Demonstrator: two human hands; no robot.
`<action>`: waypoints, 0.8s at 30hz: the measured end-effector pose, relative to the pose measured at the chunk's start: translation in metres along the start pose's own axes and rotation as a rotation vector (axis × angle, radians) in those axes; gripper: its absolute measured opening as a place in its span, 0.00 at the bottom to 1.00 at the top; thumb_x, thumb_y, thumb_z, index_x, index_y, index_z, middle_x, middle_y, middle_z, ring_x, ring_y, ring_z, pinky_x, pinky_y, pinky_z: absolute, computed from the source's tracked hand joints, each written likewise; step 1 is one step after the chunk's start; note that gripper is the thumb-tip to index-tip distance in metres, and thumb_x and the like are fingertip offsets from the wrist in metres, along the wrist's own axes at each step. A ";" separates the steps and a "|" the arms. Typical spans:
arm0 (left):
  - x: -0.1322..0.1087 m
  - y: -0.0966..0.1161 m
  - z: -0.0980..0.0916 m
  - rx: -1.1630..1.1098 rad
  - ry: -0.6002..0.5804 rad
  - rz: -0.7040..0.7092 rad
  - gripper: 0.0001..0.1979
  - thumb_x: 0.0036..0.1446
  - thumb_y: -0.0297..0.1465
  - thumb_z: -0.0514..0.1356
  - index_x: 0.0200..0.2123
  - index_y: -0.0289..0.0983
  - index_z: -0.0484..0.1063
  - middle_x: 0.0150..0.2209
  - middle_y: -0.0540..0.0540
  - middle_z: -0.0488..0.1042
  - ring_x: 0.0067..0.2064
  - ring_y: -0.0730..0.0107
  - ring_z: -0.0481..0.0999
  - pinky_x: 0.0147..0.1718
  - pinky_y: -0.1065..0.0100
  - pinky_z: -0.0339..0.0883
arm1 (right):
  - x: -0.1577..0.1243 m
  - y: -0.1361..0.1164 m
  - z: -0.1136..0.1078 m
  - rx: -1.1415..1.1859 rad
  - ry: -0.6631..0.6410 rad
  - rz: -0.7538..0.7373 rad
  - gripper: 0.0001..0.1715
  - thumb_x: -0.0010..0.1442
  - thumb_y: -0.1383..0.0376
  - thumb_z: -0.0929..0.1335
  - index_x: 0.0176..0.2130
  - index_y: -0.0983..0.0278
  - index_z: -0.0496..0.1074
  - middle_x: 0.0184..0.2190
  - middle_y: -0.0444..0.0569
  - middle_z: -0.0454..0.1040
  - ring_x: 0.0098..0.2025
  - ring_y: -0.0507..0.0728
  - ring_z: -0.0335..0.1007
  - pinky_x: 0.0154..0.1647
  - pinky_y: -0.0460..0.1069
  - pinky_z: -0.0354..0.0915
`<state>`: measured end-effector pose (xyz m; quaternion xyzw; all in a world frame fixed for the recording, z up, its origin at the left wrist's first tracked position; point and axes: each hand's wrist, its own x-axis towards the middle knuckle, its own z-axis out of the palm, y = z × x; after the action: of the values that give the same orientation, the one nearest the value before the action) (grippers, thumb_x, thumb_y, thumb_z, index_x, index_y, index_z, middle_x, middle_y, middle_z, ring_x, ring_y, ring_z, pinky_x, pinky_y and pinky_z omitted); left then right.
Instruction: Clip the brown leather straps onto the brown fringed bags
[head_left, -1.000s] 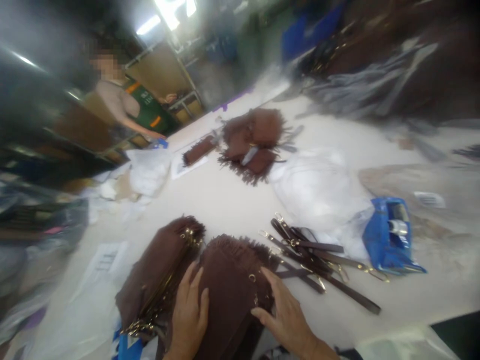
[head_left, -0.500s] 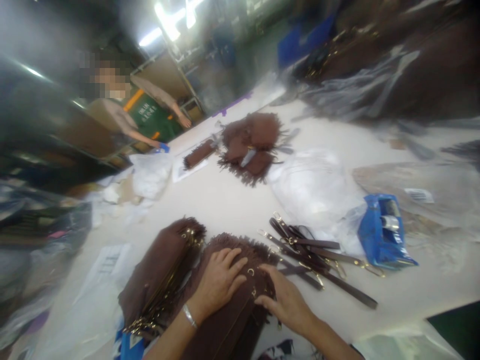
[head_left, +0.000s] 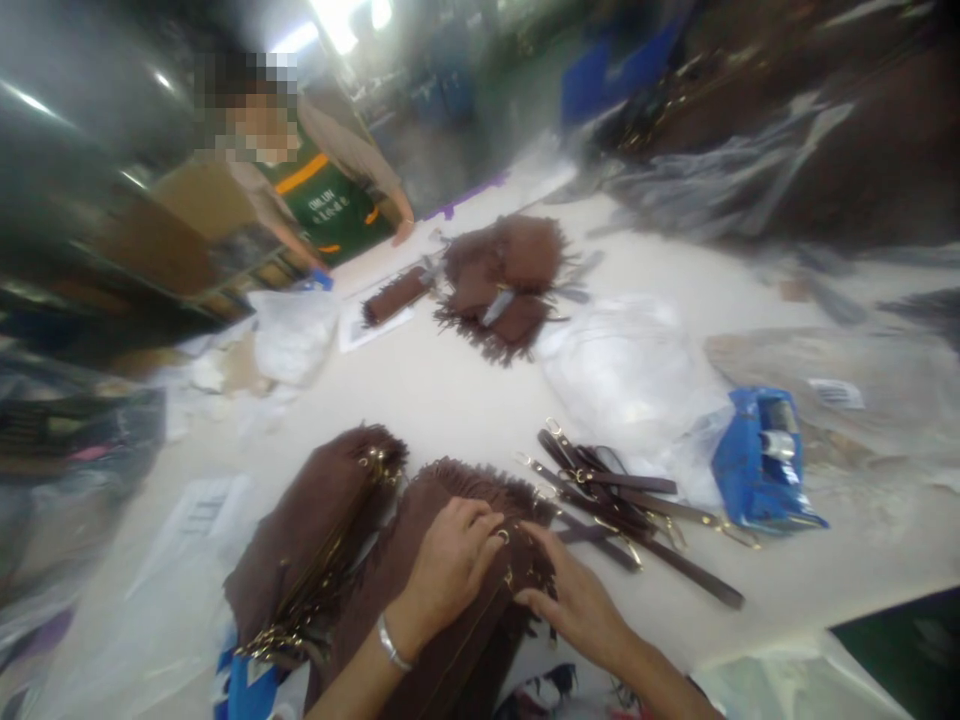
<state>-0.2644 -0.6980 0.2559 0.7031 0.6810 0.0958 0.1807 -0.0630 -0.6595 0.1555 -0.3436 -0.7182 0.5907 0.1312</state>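
Note:
A dark brown fringed bag [head_left: 375,590] with gold-coloured rings lies in front of me on the table. My left hand [head_left: 454,555] is on its top, fingers drawn together and thumb at a gold ring [head_left: 502,537]. Around the bag's right end curves my right hand [head_left: 577,595], thumb and forefinger on either side of the metal fittings; its other fingers are partly hidden. A second brown bag [head_left: 315,530], with a gold chain [head_left: 281,640] bunched at its near end, lies to the left. Dark straps with gold clasps [head_left: 622,495] are heaped just right of my hands.
Beyond lie brown fringed pieces [head_left: 502,285] and clear plastic bags [head_left: 630,365]. A blue open carton [head_left: 757,465] stands at the right. Across the white table [head_left: 375,395] a person in a green apron [head_left: 319,195] leans on its edge. Plastic-wrapped goods [head_left: 712,180] fill the far right.
My left hand's spread fingers have drawn together and moved to the gold ring. The right hand stays at the bag's end. The person opposite has leaned nearer the table.

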 end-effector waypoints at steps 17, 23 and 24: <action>-0.010 0.002 0.004 -0.047 -0.050 -0.021 0.20 0.61 0.32 0.55 0.57 0.43 0.63 0.56 0.41 0.64 0.56 0.53 0.60 0.52 0.50 0.58 | -0.006 -0.009 -0.019 -0.266 0.156 -0.166 0.11 0.65 0.61 0.62 0.47 0.61 0.66 0.39 0.49 0.72 0.40 0.56 0.70 0.42 0.51 0.66; -0.001 0.001 0.000 -0.169 -0.052 -0.060 0.07 0.59 0.30 0.58 0.42 0.41 0.70 0.46 0.44 0.69 0.48 0.58 0.65 0.47 0.57 0.62 | -0.020 -0.034 0.016 -0.301 0.091 -0.203 0.14 0.63 0.67 0.63 0.49 0.61 0.63 0.44 0.52 0.66 0.43 0.57 0.67 0.41 0.52 0.66; 0.000 0.000 0.001 -0.203 -0.035 -0.068 0.05 0.60 0.30 0.57 0.39 0.40 0.71 0.44 0.45 0.69 0.47 0.60 0.66 0.46 0.58 0.62 | -0.020 -0.035 0.019 -0.303 0.101 -0.197 0.14 0.63 0.68 0.63 0.49 0.61 0.63 0.44 0.52 0.66 0.43 0.57 0.67 0.42 0.51 0.66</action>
<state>-0.2642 -0.6980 0.2550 0.6592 0.6882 0.1458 0.2658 -0.0716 -0.6891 0.1871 -0.3165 -0.8217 0.4421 0.1710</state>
